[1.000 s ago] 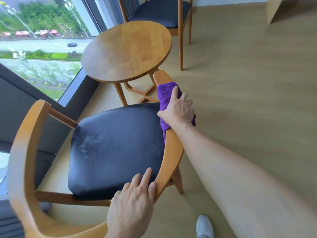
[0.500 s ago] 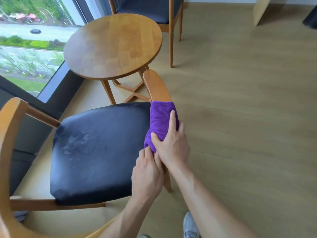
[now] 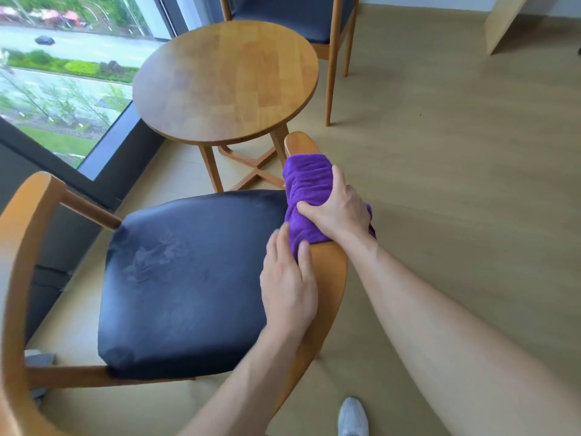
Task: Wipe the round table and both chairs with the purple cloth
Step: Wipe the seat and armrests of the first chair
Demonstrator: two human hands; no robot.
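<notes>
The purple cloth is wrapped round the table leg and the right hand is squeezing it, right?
Not quite. The head view shows the purple cloth wrapped round the near chair's wooden armrest, not a table leg. The right hand is squeezing it.

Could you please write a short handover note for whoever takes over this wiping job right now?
Right hand: grips the purple cloth, which is wrapped over the right wooden armrest of the near black-cushioned wooden chair.
Left hand: fingers straight, resting on the same armrest just behind the cloth and touching its edge.
Round wooden table stands beyond the near chair; the second black-cushioned wooden chair is behind it.
Done: cannot be judged from this view; the seat cushion shows smudges.
Left: finish this armrest, then check the remaining chair parts, table and far chair.
</notes>
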